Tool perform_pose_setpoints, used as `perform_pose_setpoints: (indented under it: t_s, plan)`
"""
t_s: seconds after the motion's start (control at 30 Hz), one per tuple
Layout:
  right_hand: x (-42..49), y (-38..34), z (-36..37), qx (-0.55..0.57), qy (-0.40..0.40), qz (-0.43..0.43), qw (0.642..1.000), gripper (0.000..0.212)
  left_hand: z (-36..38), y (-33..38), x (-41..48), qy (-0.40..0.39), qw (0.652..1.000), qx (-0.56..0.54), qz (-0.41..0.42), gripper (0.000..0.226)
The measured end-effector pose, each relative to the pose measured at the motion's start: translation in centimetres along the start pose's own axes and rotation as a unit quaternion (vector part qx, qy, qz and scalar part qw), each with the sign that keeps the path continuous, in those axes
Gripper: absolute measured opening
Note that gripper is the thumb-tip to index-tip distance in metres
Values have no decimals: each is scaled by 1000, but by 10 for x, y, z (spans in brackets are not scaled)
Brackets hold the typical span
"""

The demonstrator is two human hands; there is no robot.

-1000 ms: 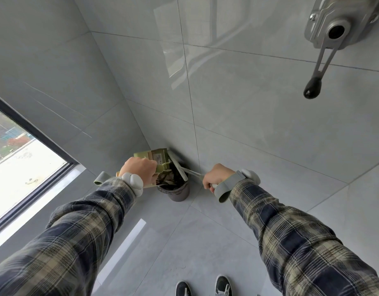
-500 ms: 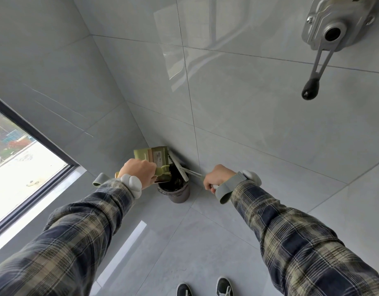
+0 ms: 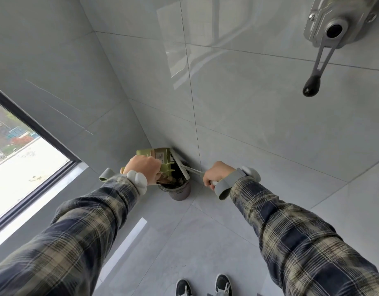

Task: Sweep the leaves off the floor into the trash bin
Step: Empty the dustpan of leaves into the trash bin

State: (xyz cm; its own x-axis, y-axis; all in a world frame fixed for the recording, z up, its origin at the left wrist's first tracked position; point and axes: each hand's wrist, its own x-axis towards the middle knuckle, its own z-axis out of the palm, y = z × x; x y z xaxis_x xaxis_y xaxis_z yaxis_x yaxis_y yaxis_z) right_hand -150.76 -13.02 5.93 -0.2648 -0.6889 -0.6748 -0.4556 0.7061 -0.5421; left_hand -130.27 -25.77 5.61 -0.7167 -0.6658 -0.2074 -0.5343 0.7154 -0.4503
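My left hand (image 3: pixel 143 170) is clenched round the handle of the green dustpan (image 3: pixel 144 152), which I hold tipped above the trash bin (image 3: pixel 180 193). Brown leaves (image 3: pixel 167 179) show at the bin's mouth, just under the pan's lip. I cannot tell whether all of them are inside yet.

The bin's mouth looks narrower than the pan. If I tilt too fast or drift to the left of the bin, I judge that leaves will slide past the rim onto the floor (image 3: pixel 184 242). Light, dry leaves could also flutter out.

My right hand (image 3: pixel 216 173), to the right of the bin, grips the handle of the brush (image 3: pixel 180 164). The brush head lies across the far side of the bin, close against the pan. A hard push with it could flick leaves over the rim. It could also knock the bin, which looks light enough to tip.

Far to the left of the bin is a window (image 3: pixel 24 159) reaching down to the floor. The bin sits tight in the corner of the tiled walls (image 3: pixel 259 124), so I cannot reach behind it. High to the right of the bin, a metal crank (image 3: pixel 331 30) hangs from the wall, well apart from my arms. My shoes (image 3: pixel 222 284) stand on the near side of the bin, well apart from it.
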Motion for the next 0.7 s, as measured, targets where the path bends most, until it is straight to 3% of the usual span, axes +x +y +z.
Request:
perform_pose_setpoints:
  t_s: [0.17,0.33,0.7]
  plan:
    - [-3,-1,4,-14,-1,6,1000,26,8,17,-9,-35,999,-26,22,23]
    - [-4,4,3,-19,-4,7,1000,24,-3,-5,-1,11,1000,-11,-16,28]
    - [-11,11,6,10,5,2,1000,21,-10,11,-14,-28,1000,5,-8,24]
